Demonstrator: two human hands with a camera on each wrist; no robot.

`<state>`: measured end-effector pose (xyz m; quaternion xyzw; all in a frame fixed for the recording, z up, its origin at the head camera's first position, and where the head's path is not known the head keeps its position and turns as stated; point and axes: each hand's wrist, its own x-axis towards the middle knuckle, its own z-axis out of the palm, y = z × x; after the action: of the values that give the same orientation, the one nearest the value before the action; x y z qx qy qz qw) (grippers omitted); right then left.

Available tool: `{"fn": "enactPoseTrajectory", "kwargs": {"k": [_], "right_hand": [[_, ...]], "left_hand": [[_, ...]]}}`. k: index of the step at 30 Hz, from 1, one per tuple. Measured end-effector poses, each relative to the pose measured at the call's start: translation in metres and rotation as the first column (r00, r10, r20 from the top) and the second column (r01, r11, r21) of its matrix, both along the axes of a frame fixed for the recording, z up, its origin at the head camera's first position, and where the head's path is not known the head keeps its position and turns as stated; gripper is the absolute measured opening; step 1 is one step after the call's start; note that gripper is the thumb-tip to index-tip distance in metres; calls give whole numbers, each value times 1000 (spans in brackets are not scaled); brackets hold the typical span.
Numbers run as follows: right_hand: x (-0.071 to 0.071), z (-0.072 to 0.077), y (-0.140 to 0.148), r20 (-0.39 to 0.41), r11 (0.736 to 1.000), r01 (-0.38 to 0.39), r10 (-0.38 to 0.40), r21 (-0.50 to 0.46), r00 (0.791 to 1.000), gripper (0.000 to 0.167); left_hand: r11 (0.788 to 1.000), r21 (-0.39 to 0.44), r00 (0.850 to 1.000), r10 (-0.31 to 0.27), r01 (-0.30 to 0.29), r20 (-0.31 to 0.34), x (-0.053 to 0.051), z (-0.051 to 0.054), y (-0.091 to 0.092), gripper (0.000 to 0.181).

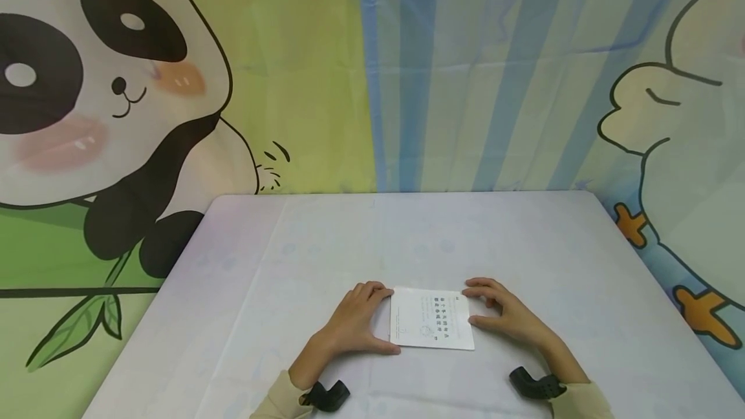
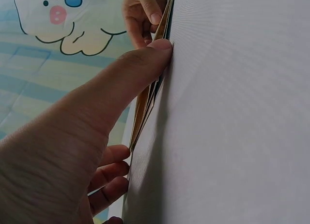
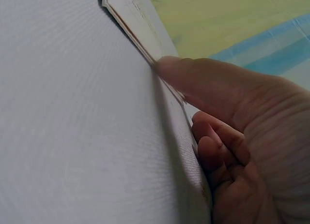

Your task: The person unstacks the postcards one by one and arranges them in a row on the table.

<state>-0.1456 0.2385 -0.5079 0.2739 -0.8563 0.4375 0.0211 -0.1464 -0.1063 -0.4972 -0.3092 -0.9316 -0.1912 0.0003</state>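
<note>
A small white booklet (image 1: 413, 319) lies on the table, its printed characters turned sideways. My left hand (image 1: 361, 320) holds its left end, thumb at the near left corner and index fingertip at the far left corner. In the left wrist view, the left thumb (image 2: 131, 69) lies along the booklet's layered, brownish edge (image 2: 141, 110). At the right side, my right hand (image 1: 506, 314) touches the booklet with its thumb and index fingertip, the other fingers loosely bent. The right wrist view has the right thumb (image 3: 203, 79) against the booklet's edge (image 3: 131, 33).
A pale cloth covers the table (image 1: 291, 264). Behind it hangs a striped backdrop (image 1: 465, 83), with a panda picture (image 1: 174, 102) at left and a white cartoon figure (image 1: 692, 199) at right. Dark wrist mounts (image 1: 326, 396) sit near both cuffs.
</note>
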Motion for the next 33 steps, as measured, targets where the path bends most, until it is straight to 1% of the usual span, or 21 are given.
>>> {"fn": "enactPoseTrajectory", "kwargs": {"k": [4, 11, 17, 20, 24, 30, 33], "right_hand": [[0, -2, -1, -11, 1000, 9, -9, -15, 1000, 44], [1, -3, -2, 6, 999, 15, -15, -33, 1000, 42], [1, -2, -1, -27, 999, 7, -8, -34, 1000, 45], [0, -2, 0, -33, 999, 9, -10, -30, 999, 46], [-1, -2, -1, -33, 999, 14, -15, -36, 999, 43], [-1, 1, -1, -55, 996, -1, -4, -87, 998, 39], [0, 3, -1, -45, 994, -3, -2, -110, 999, 37]], "left_hand": [[1000, 4, 1000, 6, -6, 3, 0, 1, 1, 101], [999, 32, 1000, 6, -7, 7, 1, -2, 0, 101], [998, 66, 1000, 4, -3, -11, -1, -3, 0, 100], [997, 80, 1000, 7, -7, -4, -2, -2, 1, 101], [996, 94, 1000, 14, -14, 1, -2, -2, 1, 102], [993, 117, 1000, 18, -18, 3, -2, -1, 2, 103], [990, 137, 1000, 13, -16, 22, -2, 1, 2, 103]]}}
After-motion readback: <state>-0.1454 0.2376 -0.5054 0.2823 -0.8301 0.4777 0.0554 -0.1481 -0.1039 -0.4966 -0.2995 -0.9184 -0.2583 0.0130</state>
